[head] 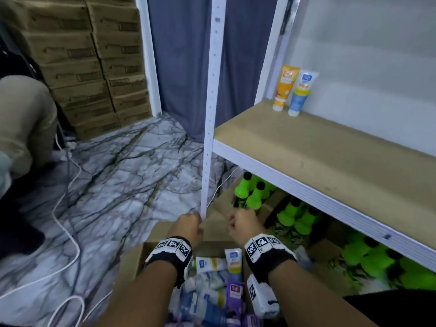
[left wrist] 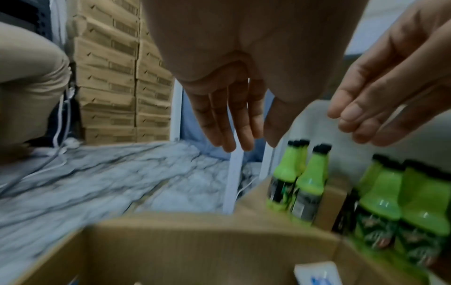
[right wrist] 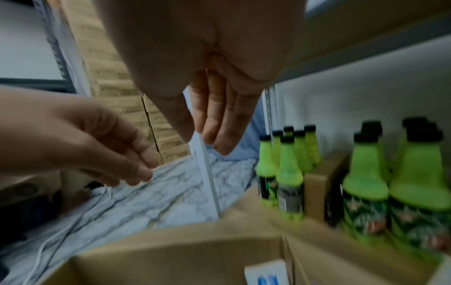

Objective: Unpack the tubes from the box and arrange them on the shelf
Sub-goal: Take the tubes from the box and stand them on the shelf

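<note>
An open cardboard box (head: 165, 228) on the floor holds several tubes (head: 232, 259), white, blue and purple. My left hand (head: 188, 224) and right hand (head: 243, 224) hover side by side above the box's far edge, both empty. In the wrist views the fingers (left wrist: 227, 123) of the left hand and the fingers (right wrist: 219, 119) of the right hand hang straight down, relaxed. An orange tube (head: 284, 88) and a blue-and-white tube (head: 300, 92) stand upright at the back left of the wooden shelf (head: 318, 147).
Green bottles (head: 254, 192) with black caps fill the level below the shelf. A white shelf post (head: 211, 114) rises just beyond my hands. Stacked cartons (head: 94, 67) line the left wall. White cables (head: 68, 232) trail over the marble floor. A person's leg (head: 26, 119) is at far left.
</note>
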The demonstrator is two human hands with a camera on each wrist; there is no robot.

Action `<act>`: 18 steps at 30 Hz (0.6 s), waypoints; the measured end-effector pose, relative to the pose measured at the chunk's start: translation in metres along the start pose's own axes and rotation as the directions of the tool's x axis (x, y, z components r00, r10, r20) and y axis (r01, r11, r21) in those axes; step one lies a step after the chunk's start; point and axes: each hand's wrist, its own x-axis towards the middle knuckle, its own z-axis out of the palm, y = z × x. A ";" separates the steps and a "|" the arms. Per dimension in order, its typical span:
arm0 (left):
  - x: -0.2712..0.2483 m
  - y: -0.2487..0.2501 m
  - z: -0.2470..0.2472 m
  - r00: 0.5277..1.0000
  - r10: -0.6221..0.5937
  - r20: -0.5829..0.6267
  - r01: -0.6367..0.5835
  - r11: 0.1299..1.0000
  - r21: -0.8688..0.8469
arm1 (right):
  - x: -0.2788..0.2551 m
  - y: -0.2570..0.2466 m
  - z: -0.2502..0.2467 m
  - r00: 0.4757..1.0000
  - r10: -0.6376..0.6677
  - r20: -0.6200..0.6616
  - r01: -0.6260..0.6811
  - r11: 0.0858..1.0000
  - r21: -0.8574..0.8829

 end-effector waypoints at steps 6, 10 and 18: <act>-0.002 -0.049 0.075 0.962 -0.150 0.227 0.106 0.975 0.195 | 0.008 0.021 0.088 0.981 0.131 0.141 -0.110 0.983 -0.150; 0.002 -0.067 0.110 0.934 -0.211 0.287 0.153 0.965 0.214 | 0.011 0.043 0.135 0.933 0.315 0.172 -0.286 0.942 -0.174; 0.011 -0.095 0.163 0.957 -0.165 0.239 0.075 0.936 0.343 | 0.026 0.058 0.165 0.849 0.502 0.165 -0.498 0.865 -0.064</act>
